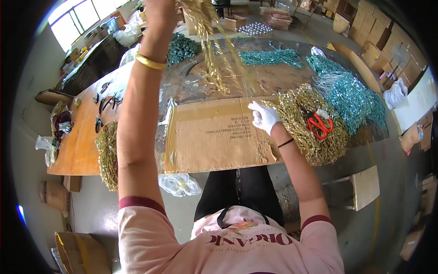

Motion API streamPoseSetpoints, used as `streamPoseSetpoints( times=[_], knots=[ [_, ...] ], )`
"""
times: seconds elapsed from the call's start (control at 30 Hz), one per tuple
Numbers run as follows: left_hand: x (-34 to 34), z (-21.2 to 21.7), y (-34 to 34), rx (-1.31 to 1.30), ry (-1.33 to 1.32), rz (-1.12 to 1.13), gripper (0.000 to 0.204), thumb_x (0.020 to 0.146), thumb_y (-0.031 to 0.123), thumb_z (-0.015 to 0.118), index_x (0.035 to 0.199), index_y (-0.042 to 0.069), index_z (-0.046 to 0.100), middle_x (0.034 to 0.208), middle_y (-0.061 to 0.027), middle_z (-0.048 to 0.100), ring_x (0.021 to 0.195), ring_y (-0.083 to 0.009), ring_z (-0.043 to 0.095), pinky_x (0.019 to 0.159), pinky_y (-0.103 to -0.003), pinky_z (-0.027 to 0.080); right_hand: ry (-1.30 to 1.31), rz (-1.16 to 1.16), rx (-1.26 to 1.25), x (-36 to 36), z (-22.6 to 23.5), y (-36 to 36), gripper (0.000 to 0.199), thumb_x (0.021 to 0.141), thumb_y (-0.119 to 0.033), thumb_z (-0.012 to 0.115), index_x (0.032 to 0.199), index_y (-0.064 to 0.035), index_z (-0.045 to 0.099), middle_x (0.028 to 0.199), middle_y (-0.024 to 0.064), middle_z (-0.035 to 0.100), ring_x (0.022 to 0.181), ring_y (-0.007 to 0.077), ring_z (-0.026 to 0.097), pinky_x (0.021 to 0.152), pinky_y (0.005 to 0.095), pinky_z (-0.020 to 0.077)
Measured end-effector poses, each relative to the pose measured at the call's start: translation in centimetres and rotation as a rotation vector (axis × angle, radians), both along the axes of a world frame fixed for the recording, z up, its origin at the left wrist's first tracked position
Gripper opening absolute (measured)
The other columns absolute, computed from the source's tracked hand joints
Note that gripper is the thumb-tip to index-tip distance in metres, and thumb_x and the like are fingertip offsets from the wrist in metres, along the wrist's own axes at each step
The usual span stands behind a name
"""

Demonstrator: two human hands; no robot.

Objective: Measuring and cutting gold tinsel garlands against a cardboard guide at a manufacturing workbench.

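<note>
My left hand is raised at the top edge, partly cut off, its fingers closed around a bunch of gold tinsel strands that dangles over the table. My right hand, in a white glove, is over the right part of a flat cardboard sheet. Its fingers are curled together, and whatever lies in them is hidden. Close beside it is a large heap of gold tinsel, touching or nearly touching the glove. Red-handled scissors rest on that heap.
Teal tinsel lies in a heap at right, a bundle at the back and a dark green pile. More gold tinsel hangs over the near left edge. Pliers lie at left. A stool stands at right.
</note>
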State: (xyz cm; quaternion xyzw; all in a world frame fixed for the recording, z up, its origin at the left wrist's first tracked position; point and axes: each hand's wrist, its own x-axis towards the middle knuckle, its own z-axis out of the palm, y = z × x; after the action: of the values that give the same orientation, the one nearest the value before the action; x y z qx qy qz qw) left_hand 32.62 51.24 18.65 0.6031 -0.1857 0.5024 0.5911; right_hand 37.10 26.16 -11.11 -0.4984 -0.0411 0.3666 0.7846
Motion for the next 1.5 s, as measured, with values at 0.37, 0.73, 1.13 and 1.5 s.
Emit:
streamPoseSetpoints(
  times=[0.37,0.73,1.13,1.5],
  knots=[
    [-2.9,1.5,-2.7,0.400,0.334,-0.828,0.012,0.085,0.011,0.057,0.093,0.003,0.062,0.091,-0.0011,0.061,0.087,-0.0106,0.055,0.081,-0.025,0.042,-1.078,-0.605,0.121,-2.1,14.8,0.3,0.062,0.094,-0.036,0.042,0.139,0.0010,0.022,0.132,0.0140,0.043,0.122,0.0210,0.041,0.105,0.0337,0.0287],
    [-3.3,-2.1,-2.1,0.524,0.488,-0.281,0.015,0.088,0.011,0.052,0.096,0.003,0.061,0.084,-0.0014,0.062,0.071,-0.0082,0.053,0.065,-0.021,0.041,-0.980,0.119,0.120,-2.6,20.7,6.1,0.036,0.087,-0.022,0.058,0.113,0.0024,0.055,0.078,0.0002,0.056,0.054,0.0089,0.048,0.061,0.0278,0.0457],
    [-5.4,-10.5,-2.2,-0.031,0.755,-0.479,0.010,0.082,0.016,0.066,0.090,0.012,0.063,0.091,0.0015,0.064,0.085,-0.0099,0.059,0.079,-0.026,0.044,-0.630,0.343,-0.026,-6.1,13.6,1.2,0.039,0.092,-0.023,0.051,0.123,0.0016,0.048,0.069,-0.0043,0.045,0.052,0.0018,0.038,0.045,0.0181,0.0330],
    [-5.6,-8.9,-3.3,0.053,0.718,-0.396,0.007,0.081,0.012,0.067,0.085,0.010,0.061,0.086,-0.0003,0.064,0.082,-0.0111,0.060,0.078,-0.027,0.048,-0.793,0.116,0.105,-5.4,13.9,2.3,0.073,0.084,-0.019,0.064,0.141,-0.0035,0.021,0.132,0.0136,0.041,0.110,0.0133,0.046,0.093,0.0284,0.0414]
  ],
)
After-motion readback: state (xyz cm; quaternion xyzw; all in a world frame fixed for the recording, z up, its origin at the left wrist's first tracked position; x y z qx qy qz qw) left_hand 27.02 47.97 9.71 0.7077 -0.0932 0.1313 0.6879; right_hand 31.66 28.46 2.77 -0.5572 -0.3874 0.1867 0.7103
